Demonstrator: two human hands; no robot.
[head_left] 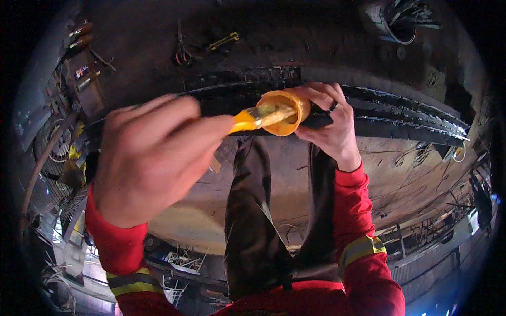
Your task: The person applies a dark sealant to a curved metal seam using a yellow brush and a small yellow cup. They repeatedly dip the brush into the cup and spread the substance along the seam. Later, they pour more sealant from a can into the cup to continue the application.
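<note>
My left hand, slightly blurred by motion, is closed round the yellow handle of a paintbrush. Its pale bristles reach into the mouth of an orange cup, tilted toward my left hand. My right hand, with a dark ring on one finger, grips the cup's far right side between thumb and fingers. What the cup contains is hard to make out. Both hands are above a row of long dark metal bars running from side to side.
Scissors with red handles and a yellow utility knife lie on the dark surface beyond the bars. A pale bucket of tools stands at far right. Loose wires lie right of my forearm; a yellow item is at left.
</note>
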